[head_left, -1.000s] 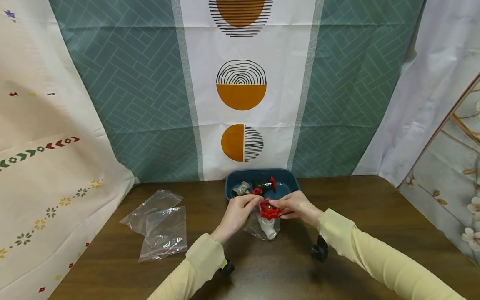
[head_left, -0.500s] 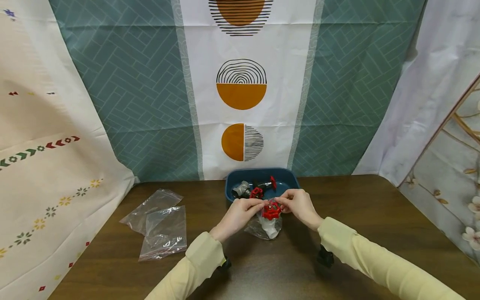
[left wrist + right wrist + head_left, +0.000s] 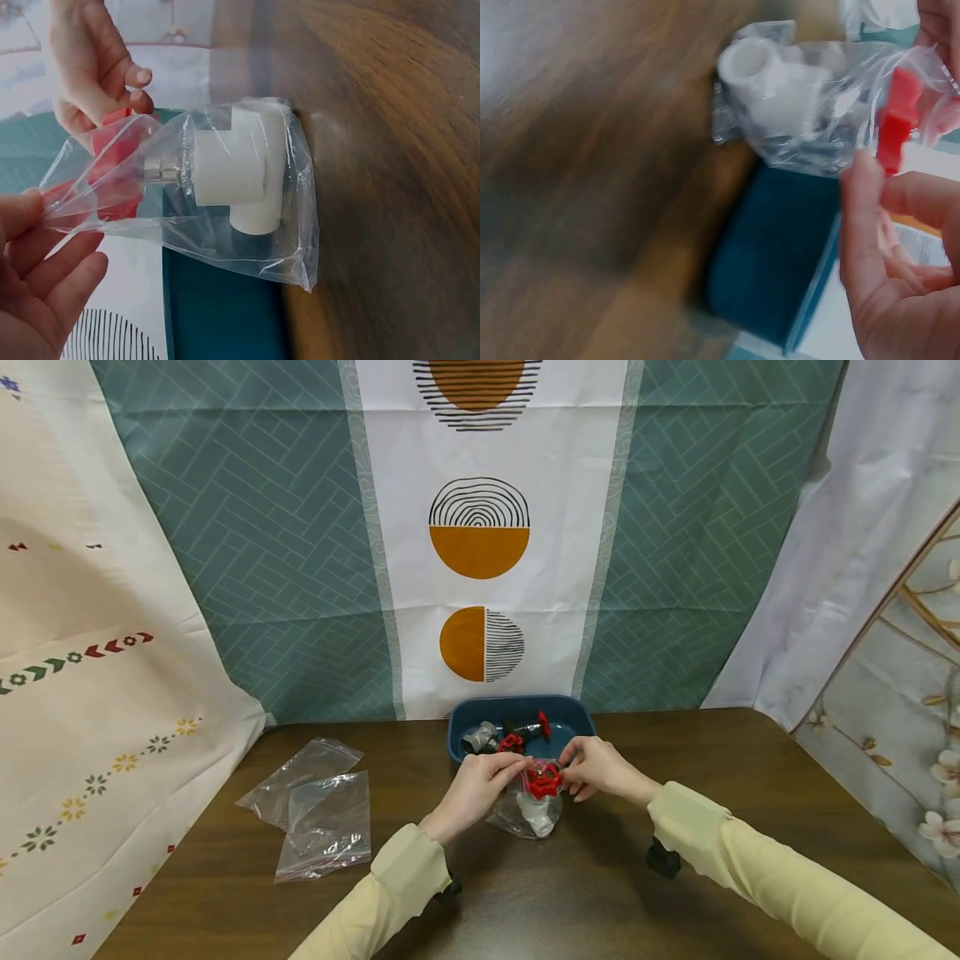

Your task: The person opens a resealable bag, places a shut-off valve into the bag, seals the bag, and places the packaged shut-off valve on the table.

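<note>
A white valve (image 3: 240, 169) with a red handwheel (image 3: 543, 780) stands inside a clear zip bag (image 3: 300, 247) on the table, its wheel up in the bag's mouth. My left hand (image 3: 477, 789) pinches the bag's upper left edge between thumb and fingertips. On the other side, my right hand (image 3: 603, 768) has thumb and forefinger bent together at the bag's right edge, right beside the wheel's rim. Just what those two fingertips touch is partly hidden. Behind the bag, a blue bin (image 3: 570, 714) holds more valves (image 3: 483, 737), some with red handwheels.
Two flat clear zip bags (image 3: 326, 818) overlap on the table's left side. The wooden table (image 3: 720, 793) ends against hanging patterned cloths (image 3: 300, 568) at the back and sides.
My right hand has shifted from the wheel to the bag's top edge, then slightly right of it. The wheel leans a little to the right. My left hand keeps its pinch.
</note>
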A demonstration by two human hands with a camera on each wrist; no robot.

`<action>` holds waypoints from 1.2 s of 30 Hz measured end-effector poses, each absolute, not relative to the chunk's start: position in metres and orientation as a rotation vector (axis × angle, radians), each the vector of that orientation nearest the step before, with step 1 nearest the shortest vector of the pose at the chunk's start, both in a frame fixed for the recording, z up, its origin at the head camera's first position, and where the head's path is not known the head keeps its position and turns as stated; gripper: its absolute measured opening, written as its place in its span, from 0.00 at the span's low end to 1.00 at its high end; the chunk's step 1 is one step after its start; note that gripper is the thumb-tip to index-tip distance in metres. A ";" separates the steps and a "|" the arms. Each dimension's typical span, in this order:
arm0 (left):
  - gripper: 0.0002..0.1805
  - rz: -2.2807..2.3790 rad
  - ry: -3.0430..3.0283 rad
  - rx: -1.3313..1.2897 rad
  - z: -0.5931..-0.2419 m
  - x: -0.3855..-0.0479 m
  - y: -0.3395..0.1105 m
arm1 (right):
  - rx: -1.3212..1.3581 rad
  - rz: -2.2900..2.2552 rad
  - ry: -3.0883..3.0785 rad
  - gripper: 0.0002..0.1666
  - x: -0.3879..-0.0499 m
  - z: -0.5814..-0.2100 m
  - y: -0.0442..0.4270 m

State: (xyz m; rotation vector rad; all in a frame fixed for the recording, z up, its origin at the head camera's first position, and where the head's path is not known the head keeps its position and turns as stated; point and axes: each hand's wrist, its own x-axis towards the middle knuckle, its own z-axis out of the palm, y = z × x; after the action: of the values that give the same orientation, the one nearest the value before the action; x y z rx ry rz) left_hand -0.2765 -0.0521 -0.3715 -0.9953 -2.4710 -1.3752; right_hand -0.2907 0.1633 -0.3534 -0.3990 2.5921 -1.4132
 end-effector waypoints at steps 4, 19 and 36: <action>0.13 -1.466 -2.442 -0.957 -0.364 -0.271 -0.053 | -0.383 -1.395 2.564 0.06 -0.290 -0.343 0.164; 0.15 -2.054 -2.302 -1.004 -0.372 -0.276 -0.058 | -0.395 -1.167 2.698 0.05 -0.287 -0.316 0.164; 0.13 -1.655 -2.514 -1.106 -0.339 -0.250 -0.053 | -0.551 -1.040 2.541 0.15 -0.276 -0.339 0.177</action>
State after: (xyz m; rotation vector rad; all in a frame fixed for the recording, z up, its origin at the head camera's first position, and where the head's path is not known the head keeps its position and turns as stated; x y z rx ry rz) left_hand -0.2504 -0.0526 -0.3390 -1.1061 -2.5143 -1.6549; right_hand -0.2761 0.1773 -0.3390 -0.5512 2.5410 -1.0405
